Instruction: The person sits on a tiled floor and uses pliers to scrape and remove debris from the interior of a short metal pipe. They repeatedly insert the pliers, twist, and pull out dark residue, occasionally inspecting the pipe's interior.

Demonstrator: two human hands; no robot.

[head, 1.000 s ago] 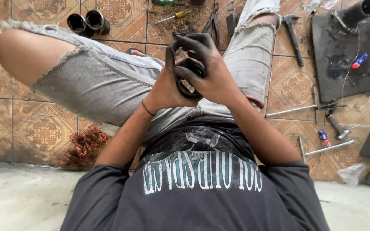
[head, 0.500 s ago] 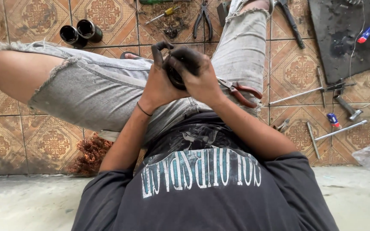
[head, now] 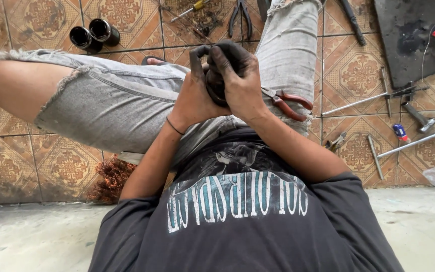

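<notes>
Above the lap, a dark round part [head: 216, 90] is clamped between the left hand [head: 197, 98] and the right hand [head: 240, 83], both sets of greasy fingers curled tight around it so most of it is hidden; what kind of part cannot be told. The step is judged best done with the part kept pressed from both sides and wrists braced over the thigh, so it is not dropped. Red-handled pliers [head: 288, 102] are lying on the jeans just beside the right hand, two black cylinders [head: 94, 35] and long metal rods [head: 368, 100] well apart on the tiled floor [head: 6, 161].
</notes>
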